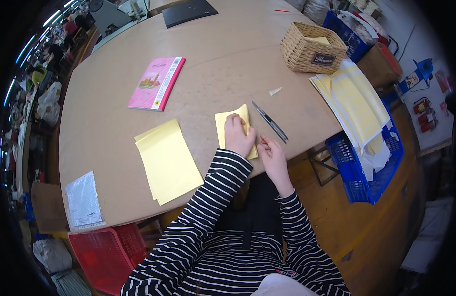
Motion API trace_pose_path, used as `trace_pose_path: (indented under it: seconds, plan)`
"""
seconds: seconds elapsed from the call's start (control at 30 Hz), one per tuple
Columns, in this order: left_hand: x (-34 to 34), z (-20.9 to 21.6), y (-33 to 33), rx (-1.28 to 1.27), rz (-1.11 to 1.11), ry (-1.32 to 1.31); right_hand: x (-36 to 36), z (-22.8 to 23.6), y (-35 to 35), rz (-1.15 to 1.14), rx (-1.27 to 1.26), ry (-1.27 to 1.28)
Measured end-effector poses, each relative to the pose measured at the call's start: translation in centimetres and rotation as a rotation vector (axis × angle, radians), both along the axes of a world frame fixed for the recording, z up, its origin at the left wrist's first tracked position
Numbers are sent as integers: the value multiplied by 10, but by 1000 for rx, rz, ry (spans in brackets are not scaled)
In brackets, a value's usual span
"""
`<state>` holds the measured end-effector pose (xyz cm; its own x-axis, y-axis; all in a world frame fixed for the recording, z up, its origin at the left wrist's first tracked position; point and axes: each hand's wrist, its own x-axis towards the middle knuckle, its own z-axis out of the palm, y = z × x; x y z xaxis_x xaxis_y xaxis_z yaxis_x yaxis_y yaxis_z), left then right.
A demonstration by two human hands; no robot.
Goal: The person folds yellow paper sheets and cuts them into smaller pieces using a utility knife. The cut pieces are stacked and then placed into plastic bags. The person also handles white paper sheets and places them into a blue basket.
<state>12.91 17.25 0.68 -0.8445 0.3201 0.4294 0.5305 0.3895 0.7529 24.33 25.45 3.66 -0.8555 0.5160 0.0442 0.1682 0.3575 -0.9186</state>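
Note:
My left hand (239,136) presses down on a small folded piece of yellow paper (220,123) at the table's near edge, its fingers bent and gathered on top. Beside the paper's right edge is my right hand (274,159), thumb and fingers slightly apart; whether a fingertip touches the paper is hard to see. Just beyond it lies a slim dark tool with a pointed blade (270,122), which looks like a craft knife. To the left, flat yellow sheets (169,163) overlap one another on the table.
A pink book (153,84) lies farther left, and a wicker basket (307,47) stands far right. Yellow-and-white sheets (353,98) hang over the right edge above a blue crate (353,172). At the near left corner sit a plastic-covered paper (84,200) and, below, a red crate (97,256).

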Motion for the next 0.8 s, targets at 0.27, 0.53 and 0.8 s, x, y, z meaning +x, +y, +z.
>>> trace_pose_path:
  seconds: [0.27,0.53,0.8]
  plan:
    - [-19,-20,-26,440,-177,-366,-9,-1,-11,134,-709,19]
    - [-15,-11,-32,755,-282,-769,-8,-8,-12,115,-859,52]
    - [-1,9,-58,900,-191,-649,30,50,11,-276,-636,630]
